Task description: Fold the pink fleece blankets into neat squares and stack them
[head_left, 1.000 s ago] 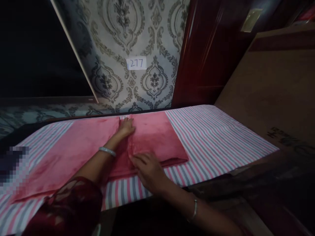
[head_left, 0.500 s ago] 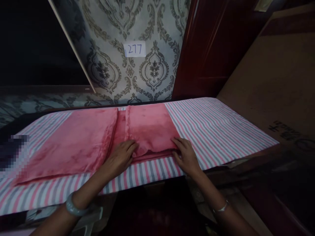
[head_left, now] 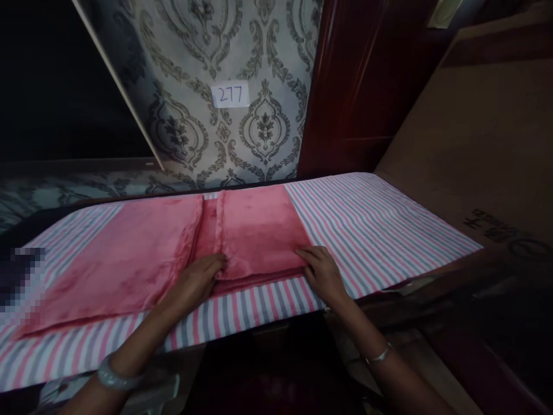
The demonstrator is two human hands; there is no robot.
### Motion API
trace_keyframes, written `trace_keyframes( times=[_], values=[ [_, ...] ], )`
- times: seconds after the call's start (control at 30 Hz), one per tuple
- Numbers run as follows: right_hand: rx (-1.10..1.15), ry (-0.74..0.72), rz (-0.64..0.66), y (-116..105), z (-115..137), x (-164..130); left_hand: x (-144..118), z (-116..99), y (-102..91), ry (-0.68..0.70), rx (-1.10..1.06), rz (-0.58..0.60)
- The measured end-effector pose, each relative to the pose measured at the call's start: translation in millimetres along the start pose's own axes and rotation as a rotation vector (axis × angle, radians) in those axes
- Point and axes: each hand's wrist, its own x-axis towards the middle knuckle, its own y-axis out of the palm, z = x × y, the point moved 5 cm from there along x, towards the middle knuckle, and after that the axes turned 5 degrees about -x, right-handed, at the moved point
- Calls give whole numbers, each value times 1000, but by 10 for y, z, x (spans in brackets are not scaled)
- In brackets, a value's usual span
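A pink plush cloth point(head_left: 129, 259) lies spread on a surface covered with a pink, grey and white striped sheet point(head_left: 371, 225). Its right part is folded over into a thicker flap point(head_left: 259, 230). My left hand point(head_left: 196, 279) rests palm down at the near left corner of that flap, fingers touching its edge. At the flap's near right corner lies my right hand point(head_left: 322, 274), fingers spread flat on the cloth's edge and the sheet. Neither hand grips anything that I can see. Both wrists wear bangles.
A paper label reading 277 point(head_left: 230, 94) is stuck on the patterned wall behind. A dark red wooden door point(head_left: 363, 86) stands at the back right, a brown cardboard panel point(head_left: 484, 138) to the right. A blurred patch point(head_left: 19, 282) sits at the far left.
My left hand came back from the flap's far edge to its near left corner. My right hand slid right to the near right corner. The flap now lies flatter.
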Motion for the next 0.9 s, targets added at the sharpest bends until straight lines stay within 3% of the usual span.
trace_keyframes(
  times=[0.13,0.3,0.4,0.53,0.73,0.9],
  values=[
    [-23,-3,1,8,13,-9,-3,-91,-17,76,87,35],
    [-1,32,-57,-25,12,-48,-30,-174,-105,139,189,-104],
    [40,7,-116,-71,20,-61,-47,-165,-106,127,151,-129],
    [56,39,-121,-107,-8,-35,-31,-128,-72,71,48,-99],
    [34,145,-179,-160,-81,-41,18,-22,-102,-178,-137,-124],
    [28,107,-180,-173,-63,-87,31,2,-98,-240,-186,-152]
  ],
)
